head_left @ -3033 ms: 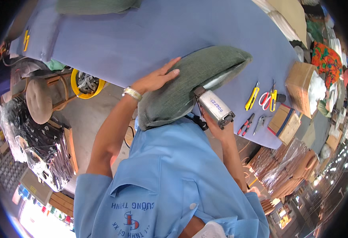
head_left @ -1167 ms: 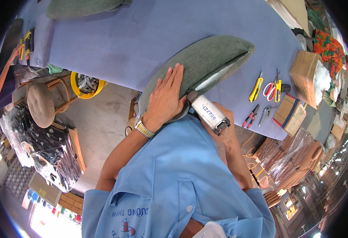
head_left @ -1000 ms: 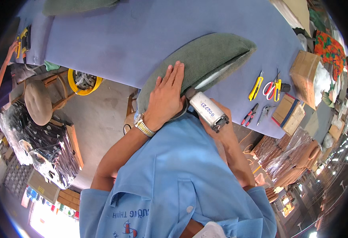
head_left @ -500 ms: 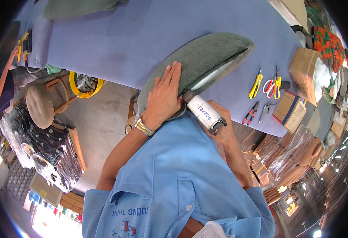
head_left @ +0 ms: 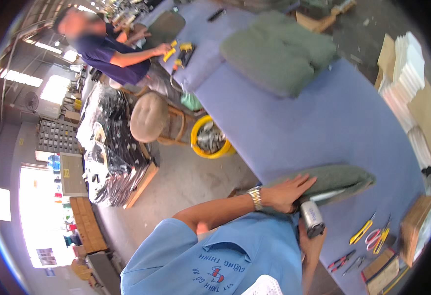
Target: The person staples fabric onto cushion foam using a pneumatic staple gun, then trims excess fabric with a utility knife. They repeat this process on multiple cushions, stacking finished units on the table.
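A grey-green fabric cushion (head_left: 343, 176) lies at the near edge of the blue-covered table (head_left: 313, 128). Along its near side runs an open slit that shows something white inside. My left hand (head_left: 285, 192), with a gold watch at the wrist, rests flat on the cushion with fingers stretched out. Just beside it, my right hand (head_left: 318, 240) is wrapped around a silver staple gun (head_left: 312, 220). The gun's nose meets the cushion's near edge close to my left fingers; the exact contact is hidden.
Right of the gun lie a yellow utility knife (head_left: 361, 232), red-handled scissors (head_left: 373, 239), pliers (head_left: 341, 261) and a cardboard box (head_left: 418, 226). Another green cushion (head_left: 279, 54) sits farther back. A co-worker (head_left: 102, 56) stands at far left, near a stool (head_left: 149, 118) and a yellow bucket (head_left: 194, 142).
My view has swung left, so the cushion and hands appear lower and farther right. The co-worker and the far cushion now show more fully. Both hands keep their places.
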Available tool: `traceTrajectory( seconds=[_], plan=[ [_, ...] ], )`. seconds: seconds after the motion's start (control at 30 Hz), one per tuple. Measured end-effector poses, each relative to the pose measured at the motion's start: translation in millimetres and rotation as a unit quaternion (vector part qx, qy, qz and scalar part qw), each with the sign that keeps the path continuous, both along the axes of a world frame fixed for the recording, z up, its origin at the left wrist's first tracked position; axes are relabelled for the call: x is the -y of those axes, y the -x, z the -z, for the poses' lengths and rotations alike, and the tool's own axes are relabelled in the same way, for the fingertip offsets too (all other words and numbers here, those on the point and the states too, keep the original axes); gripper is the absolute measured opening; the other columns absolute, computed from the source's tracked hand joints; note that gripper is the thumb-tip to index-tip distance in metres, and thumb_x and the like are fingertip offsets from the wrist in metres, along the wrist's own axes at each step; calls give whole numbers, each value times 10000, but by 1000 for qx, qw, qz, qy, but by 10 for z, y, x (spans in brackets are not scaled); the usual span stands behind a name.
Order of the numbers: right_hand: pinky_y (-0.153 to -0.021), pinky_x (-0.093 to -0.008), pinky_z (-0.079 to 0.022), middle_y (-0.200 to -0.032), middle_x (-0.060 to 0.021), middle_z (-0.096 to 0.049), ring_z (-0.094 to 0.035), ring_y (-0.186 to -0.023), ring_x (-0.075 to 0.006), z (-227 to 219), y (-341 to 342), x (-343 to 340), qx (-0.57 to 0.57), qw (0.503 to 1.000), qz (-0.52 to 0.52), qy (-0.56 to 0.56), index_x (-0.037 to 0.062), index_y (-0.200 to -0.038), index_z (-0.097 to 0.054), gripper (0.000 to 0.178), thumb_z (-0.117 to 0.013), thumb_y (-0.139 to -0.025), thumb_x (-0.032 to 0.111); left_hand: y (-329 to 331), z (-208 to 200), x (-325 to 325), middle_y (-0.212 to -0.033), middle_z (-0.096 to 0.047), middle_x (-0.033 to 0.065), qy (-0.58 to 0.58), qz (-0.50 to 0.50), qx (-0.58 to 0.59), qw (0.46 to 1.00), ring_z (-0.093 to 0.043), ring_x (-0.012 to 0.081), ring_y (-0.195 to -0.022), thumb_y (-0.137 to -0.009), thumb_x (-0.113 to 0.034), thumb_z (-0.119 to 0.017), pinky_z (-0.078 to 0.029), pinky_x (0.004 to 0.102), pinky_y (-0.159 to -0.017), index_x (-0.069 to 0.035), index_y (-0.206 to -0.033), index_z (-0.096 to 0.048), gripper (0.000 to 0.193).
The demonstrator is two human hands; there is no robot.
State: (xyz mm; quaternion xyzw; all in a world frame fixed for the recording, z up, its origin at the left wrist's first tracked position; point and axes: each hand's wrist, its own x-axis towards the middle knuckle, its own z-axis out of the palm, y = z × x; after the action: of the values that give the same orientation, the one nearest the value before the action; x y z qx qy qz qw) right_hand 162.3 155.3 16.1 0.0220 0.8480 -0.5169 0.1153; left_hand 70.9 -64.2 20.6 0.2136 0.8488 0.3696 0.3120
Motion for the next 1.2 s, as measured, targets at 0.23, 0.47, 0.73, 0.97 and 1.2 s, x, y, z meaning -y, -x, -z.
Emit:
traceTrajectory(
  seconds=[0.23,0.47,0.73,0.97,1.2],
  plan=[
    [-806,-441,-567,-937,-243,-735,-731,-874,-422,-34,111,29,-16,999,-26,-16,-31,-1082,-691,351,-822,-803,136,669,-111,38,-1677,-254,288,-89,163,82,979,-272,370,-1563,-790,-221,-804,-282,441,-1255,-14,-1650,-195,1074],
    [-780,-477,-559,-892,-214,-722,-707,-870,-440,98,81,-72,-16,999,-13,-36,14,-1006,-689,305,-830,-774,155,1039,-116,-392,-1521,-485,305,-67,125,89,986,-569,428,-1320,-831,-320,-819,-460,477,-1098,8,-1637,-202,1066],
    [-738,-476,-546,-871,-206,-713,-686,-834,-453,44,301,-48,-61,997,-48,-5,18,-959,-673,284,-838,-776,160,815,-52,-1023,-1086,-710,263,165,24,-133,977,-736,398,-941,-821,-221,-779,-590,499,-797,83,-1515,-361,864],
    [-745,-454,-547,-832,-211,-705,-698,-784,-403,-36,577,-73,-108,993,-40,22,-26,-952,-668,322,-855,-809,194,1196,-72,-1067,-902,-739,251,143,41,-156,976,-746,414,-888,-781,-129,-762,-596,505,-734,77,-1147,-616,444],
    [-696,-392,-550,-916,-119,-697,-643,-753,-210,266,504,-487,-82,986,113,90,-67,-1070,-669,282,-812,-873,75,1297,53,-1609,-943,-753,218,69,-2,-204,977,-742,404,-921,-802,-211,-780,-590,526,-790,27,-1159,-658,447]
  ],
)
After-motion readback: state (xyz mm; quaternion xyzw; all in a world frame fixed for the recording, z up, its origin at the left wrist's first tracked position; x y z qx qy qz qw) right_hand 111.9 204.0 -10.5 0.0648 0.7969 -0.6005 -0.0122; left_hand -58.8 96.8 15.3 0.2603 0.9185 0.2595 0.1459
